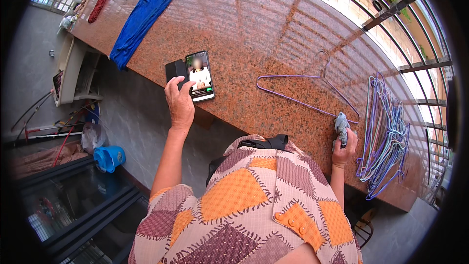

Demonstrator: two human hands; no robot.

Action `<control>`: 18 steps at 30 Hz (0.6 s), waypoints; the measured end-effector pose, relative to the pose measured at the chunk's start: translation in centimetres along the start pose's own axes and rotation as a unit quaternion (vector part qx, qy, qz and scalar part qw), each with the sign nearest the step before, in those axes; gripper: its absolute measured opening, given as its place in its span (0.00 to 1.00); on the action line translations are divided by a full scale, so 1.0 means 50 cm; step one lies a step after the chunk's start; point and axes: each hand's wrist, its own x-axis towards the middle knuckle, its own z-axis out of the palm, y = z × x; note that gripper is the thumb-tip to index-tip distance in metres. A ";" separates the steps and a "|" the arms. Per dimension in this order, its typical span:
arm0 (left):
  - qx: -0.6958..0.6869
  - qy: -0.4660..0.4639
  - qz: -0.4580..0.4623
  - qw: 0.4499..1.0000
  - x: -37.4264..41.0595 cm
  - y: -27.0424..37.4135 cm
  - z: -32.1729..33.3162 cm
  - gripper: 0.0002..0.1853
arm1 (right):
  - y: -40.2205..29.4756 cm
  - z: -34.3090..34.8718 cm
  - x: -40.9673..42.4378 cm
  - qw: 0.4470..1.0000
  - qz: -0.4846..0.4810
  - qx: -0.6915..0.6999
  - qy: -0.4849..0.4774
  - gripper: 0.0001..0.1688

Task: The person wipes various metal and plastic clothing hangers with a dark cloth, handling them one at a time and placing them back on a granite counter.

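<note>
My left hand (179,104) hovers at the near edge of a smartphone (199,75) with a lit screen, its fingers apart and holding nothing. Whether a fingertip touches the phone cannot be told. The black flap (175,70) of the phone's folding case lies opened to the left, partly behind my fingers. My right hand (345,148) grips a crumpled grey cloth (341,126). The cloth meets the lower right corner of a purple wire hanger (289,76), which lies flat on the speckled red-brown stone counter (234,99).
A tangled pile of wire hangers (388,132) lies right of my right hand. A blue cloth (146,18) hangs over the counter's near edge at left; beyond it lies a red fuzzy duster head (100,4). Window bars (384,11) border the far side. A blue bucket (110,158) stands on the floor.
</note>
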 end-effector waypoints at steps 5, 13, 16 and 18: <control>0.003 -0.015 0.022 1.000 0.014 -0.004 0.012 0.14 | 0.000 0.001 0.002 1.000 -0.006 -0.018 0.007 0.25; -0.015 -0.007 0.030 0.999 0.033 -0.016 0.021 0.12 | -0.005 0.004 -0.001 1.000 0.009 -0.023 0.010 0.25; -0.016 -0.012 0.035 0.999 0.027 -0.016 0.018 0.12 | -0.009 0.002 0.004 1.000 0.006 -0.027 0.011 0.24; -0.017 -0.014 0.035 0.999 0.025 -0.017 0.019 0.11 | -0.007 0.002 0.003 1.000 0.001 -0.029 0.008 0.25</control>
